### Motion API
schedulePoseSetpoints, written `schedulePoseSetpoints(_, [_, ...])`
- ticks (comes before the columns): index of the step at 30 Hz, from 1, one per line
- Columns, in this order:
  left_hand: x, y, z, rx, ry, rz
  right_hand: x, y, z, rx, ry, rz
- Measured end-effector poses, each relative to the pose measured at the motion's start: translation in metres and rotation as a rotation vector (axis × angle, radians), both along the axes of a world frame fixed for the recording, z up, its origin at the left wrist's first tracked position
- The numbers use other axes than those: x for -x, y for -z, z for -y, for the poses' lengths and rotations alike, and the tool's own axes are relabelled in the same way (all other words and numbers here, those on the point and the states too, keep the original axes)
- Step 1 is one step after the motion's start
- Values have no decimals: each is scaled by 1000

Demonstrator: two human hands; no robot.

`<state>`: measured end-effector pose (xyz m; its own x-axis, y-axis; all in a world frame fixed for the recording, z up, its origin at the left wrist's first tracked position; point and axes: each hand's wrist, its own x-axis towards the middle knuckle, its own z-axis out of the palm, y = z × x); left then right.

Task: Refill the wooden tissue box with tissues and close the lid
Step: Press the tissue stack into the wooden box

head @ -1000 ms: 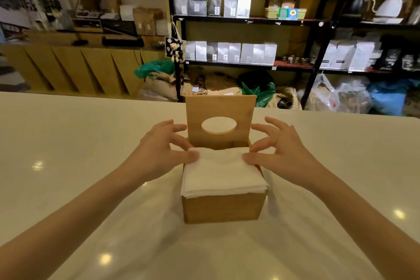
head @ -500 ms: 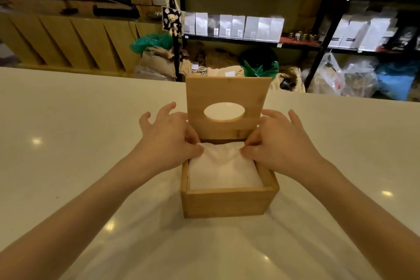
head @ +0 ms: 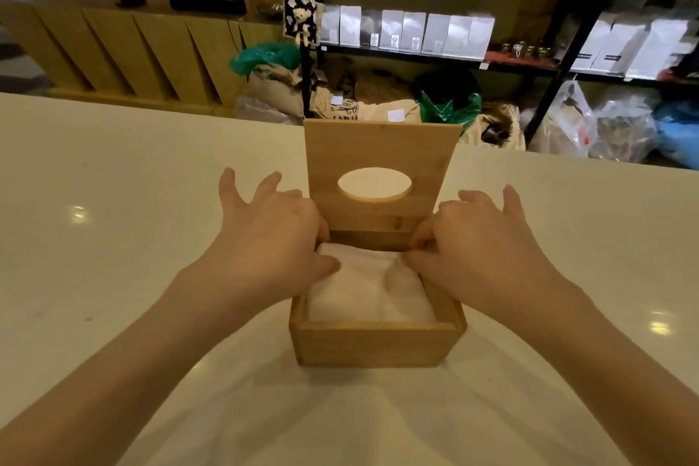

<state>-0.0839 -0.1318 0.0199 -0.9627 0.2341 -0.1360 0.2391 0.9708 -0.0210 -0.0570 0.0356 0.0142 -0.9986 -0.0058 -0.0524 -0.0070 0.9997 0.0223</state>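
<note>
A wooden tissue box (head: 372, 344) sits on a pale surface (head: 113, 219), its lid (head: 382, 178) standing upright at the box's far edge, oval slot facing the camera. A stack of white tissues (head: 368, 289) lies inside the box, just below its rim. The left hand (head: 272, 246) and right hand (head: 480, 250) press down on the stack's far corners, thumbs and forefingers bearing on the paper while the outer fingers splay free, apparently seating the tissues low enough for the lid to swing shut. Closing the lid is not yet done.
</note>
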Motion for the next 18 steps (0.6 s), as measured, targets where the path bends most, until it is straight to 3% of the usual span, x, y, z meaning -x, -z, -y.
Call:
schedulePoseSetpoints(3, [-12, -3, 3, -97, 20, -86, -10, -7, -6, 91, -20, -83])
schedulePoseSetpoints(6, [-12, -1, 1, -146, 0, -18, -8, -8, -5, 357, -35, 97])
schedulePoseSetpoints(8, [-8, 4, 1, -150, -21, 79, -1, -5, -5, 417, 1, 229])
schedulePoseSetpoints(14, [0, 16, -1, -164, -59, 117, 10, -3, 0, 418, 101, 350])
schedulePoseSetpoints(18, [1, 21, -3, -119, -76, 108, 11, -4, 7, 238, 127, 290])
